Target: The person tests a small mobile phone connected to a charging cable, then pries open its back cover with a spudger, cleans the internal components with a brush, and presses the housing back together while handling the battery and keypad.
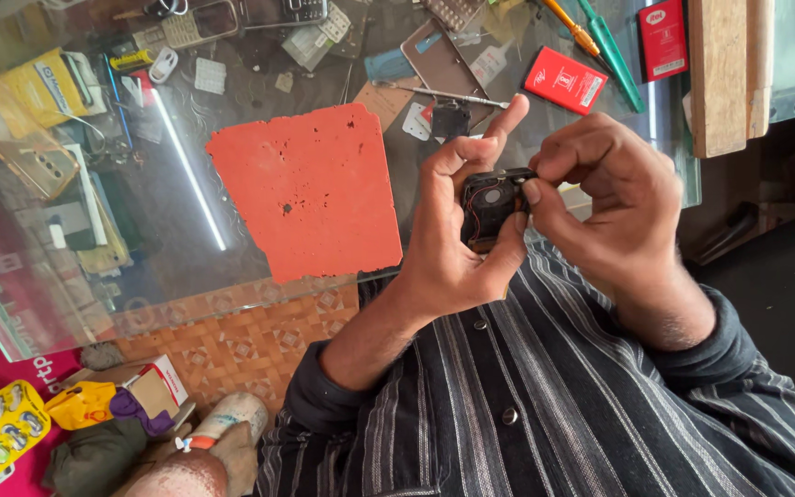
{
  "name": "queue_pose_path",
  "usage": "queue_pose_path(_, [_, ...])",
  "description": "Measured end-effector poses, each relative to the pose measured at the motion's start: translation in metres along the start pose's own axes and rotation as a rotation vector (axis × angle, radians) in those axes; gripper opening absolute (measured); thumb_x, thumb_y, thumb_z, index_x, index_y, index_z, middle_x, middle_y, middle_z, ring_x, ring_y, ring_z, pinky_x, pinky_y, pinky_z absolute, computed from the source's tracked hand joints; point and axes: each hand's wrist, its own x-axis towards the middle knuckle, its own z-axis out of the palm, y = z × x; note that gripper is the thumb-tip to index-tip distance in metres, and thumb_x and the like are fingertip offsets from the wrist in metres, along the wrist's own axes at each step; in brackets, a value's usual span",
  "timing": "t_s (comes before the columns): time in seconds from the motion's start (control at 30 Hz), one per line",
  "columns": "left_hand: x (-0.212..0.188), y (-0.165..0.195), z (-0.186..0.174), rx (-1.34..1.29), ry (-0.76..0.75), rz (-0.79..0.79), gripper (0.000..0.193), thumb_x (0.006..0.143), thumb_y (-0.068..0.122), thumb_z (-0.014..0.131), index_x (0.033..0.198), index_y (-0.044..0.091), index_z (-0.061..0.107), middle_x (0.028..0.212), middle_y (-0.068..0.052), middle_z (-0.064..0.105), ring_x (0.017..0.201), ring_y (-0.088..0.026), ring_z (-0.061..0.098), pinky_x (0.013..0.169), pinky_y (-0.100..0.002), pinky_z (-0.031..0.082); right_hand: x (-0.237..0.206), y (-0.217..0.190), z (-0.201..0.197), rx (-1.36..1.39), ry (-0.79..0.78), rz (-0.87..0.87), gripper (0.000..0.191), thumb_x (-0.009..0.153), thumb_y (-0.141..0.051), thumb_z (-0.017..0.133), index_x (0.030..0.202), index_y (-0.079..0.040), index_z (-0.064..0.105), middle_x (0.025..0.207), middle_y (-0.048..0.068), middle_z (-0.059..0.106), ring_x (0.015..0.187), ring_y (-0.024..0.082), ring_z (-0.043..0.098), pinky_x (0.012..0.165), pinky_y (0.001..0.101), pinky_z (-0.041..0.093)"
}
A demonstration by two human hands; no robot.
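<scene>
- Now, two hands meet over the glass counter (pixel 259 304): the left hand (pixel 457 235) and the right hand (pixel 600 198), both coming out of dark sleeves over a striped shirt (pixel 545 396).
- One small black device (pixel 489 207), opened so that thin red wires show inside, sits between the two hands, held up just above the counter's near edge.
- Left hand: curled about the device from its left side, thumb along the lower edge and fingers behind it, forefinger pointing up and away; it grips the device.
- Right hand: fingers bent tight, thumb and forefinger pinched onto the device's upper right edge; whether anything small lies between those fingertips cannot be told.
- One orange-red mat (pixel 310 193), pitted with small holes, lies flat on the glass just left of the left hand, apart from it.
- One thin metal tool (pixel 439 92) lies beyond the left forefinger, near its tip.
- Two red flat packs (pixel 565 80) lie beyond the right hand, one closer and one further off to its right.
- Two long screwdrivers (pixel 600 41), one orange and one green, lie side by side beyond the hands, between the two red packs.
- One wooden block (pixel 718 74) stands to the right of the right hand, well apart.
- Several phone parts (pixel 232 23) and keypads are scattered far beyond the left hand; their count cannot be told.
</scene>
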Motion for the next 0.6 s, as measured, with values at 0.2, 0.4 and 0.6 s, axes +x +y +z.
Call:
queue_pose_path(0.2, [0.000, -0.001, 0.012, 0.016, 0.032, -0.021, 0.063, 0.098, -0.018, 0.056, 0.144, 0.013, 0.026, 0.170, -0.028, 0.024, 0.106, -0.003, 0.056, 0.086, -0.020, 0.050, 0.005, -0.014, -0.009, -0.326, 0.014, -0.201, 0.018, 0.084, 0.011, 0.073, 0.099, 0.006, 0.064, 0.104, 0.017, 0.064, 0.092, 0.020, 0.068, 0.082, 0.0312, 0.059])
queue_pose_path(0.4, [-0.001, -0.003, 0.019, 0.143, 0.080, -0.016, 0.063, 0.095, -0.014, 0.058, 0.144, 0.010, 0.026, 0.168, -0.031, 0.027, 0.089, -0.001, 0.052, 0.074, -0.017, 0.045, 0.006, -0.020, -0.010, -0.597, 0.012, -0.359, 0.020, 0.081, 0.010, 0.080, 0.097, 0.004, 0.070, 0.098, 0.017, 0.066, 0.085, 0.023, 0.071, 0.074, 0.0327, 0.058])
queue_pose_path(0.6, [-0.006, -0.006, 0.020, 0.337, 0.084, 0.053, 0.060, 0.098, -0.013, 0.058, 0.143, 0.010, 0.025, 0.168, -0.029, 0.025, 0.092, -0.004, 0.052, 0.080, -0.020, 0.048, -0.004, -0.013, -0.013, -0.632, -0.014, -0.350, 0.020, 0.088, 0.006, 0.085, 0.101, 0.002, 0.071, 0.104, 0.015, 0.066, 0.086, 0.021, 0.072, 0.073, 0.0305, 0.059])
